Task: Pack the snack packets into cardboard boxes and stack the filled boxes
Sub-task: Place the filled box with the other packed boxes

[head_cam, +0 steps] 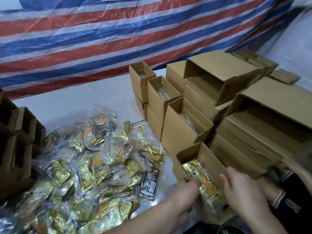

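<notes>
- One striped tarpaulin (101,39), in red, blue and white bands, hangs across the whole back of the view; a pale table surface (76,95) lies below it
- Many cardboard boxes in stacks (211,98) fill the right side; several stand open-topped with packets inside, and two lie on their sides with the open end showing; darker boxes (18,132) stand at the left edge
- A heap of snack packets (87,166), gold foil with orange patches, many in clear bags, covers the table's left and centre; one darker packet (149,183) lies at its right edge; the print on them is too blurred to read
- The nearest open box (190,156) stands at the foot of the stacks; a gold packet (205,181) lies in it, just below the rim
- The left hand (184,196) grips the box's near left wall, fingers curled on it; the right hand (243,191) rests on the packet with fingers loosely spread, pinching nothing
</notes>
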Demonstrator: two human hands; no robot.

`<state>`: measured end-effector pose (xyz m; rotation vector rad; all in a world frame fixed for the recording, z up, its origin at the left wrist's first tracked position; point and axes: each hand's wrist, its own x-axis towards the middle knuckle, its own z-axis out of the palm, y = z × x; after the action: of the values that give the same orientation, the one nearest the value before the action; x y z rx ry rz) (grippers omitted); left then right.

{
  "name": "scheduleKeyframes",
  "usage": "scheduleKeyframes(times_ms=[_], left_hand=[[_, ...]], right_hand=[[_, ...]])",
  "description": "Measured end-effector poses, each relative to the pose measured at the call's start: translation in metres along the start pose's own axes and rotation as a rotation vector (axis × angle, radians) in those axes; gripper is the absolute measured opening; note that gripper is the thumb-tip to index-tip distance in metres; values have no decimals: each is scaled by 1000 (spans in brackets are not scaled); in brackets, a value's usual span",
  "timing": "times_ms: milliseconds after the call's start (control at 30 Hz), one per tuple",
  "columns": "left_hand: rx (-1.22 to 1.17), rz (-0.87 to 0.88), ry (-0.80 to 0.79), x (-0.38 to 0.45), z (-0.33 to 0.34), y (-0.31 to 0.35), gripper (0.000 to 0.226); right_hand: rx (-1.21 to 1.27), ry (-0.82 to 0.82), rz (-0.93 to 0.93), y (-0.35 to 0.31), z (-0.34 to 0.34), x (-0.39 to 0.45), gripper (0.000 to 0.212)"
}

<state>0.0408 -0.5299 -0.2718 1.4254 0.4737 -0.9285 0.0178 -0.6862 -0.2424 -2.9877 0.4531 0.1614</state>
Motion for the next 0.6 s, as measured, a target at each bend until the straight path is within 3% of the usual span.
scheduleKeyframes(times_ms=[100, 200, 433, 500, 600], left_hand=[[-12, -11, -58, 4, 21, 10, 32], [7, 5, -116, 5, 34, 24, 16], [8, -23, -99, 21, 51, 52, 28], [8, 4, -96, 22, 51, 56, 20], [22, 29, -55, 22, 56, 59, 20]], right_hand=[[-2, 26, 26, 17, -4, 8, 29], [1, 35, 62, 31, -5, 19, 31], [27, 29, 63, 41, -7, 54, 23], [16, 30, 38, 42, -10, 63, 14], [24, 44, 18, 41, -16, 73, 22]])
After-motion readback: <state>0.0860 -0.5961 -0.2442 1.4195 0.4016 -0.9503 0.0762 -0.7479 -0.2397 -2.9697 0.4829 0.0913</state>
